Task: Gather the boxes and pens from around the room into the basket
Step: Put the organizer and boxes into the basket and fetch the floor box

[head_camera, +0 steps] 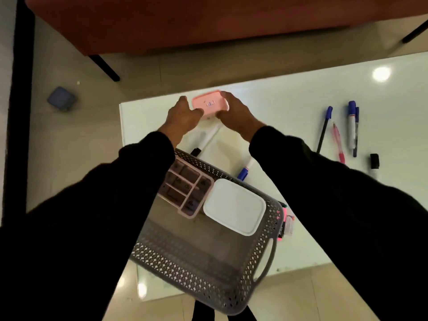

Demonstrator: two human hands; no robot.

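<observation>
From your head camera, both your hands are stretched out over the far left part of the white table (289, 93). Your left hand (183, 117) and your right hand (236, 114) hold the pink box (209, 101) between them, fingers closed on its two ends, and the box sits just above the table surface.

Nearer to you, the grey basket (192, 262) rests on the table at a tilt to its edge. Inside it lie a pink compartment tray (185, 188) and a white lidded box (235, 206), touching each other.

A blue-capped marker (244, 171) lies just beyond the basket's far rim. To your right on the table lie a blue pen (324, 129), a pink pen (338, 143), a blue-capped white marker (352, 125) and a black-capped marker (374, 164). A blue object (61, 98) sits on the floor to your left.
</observation>
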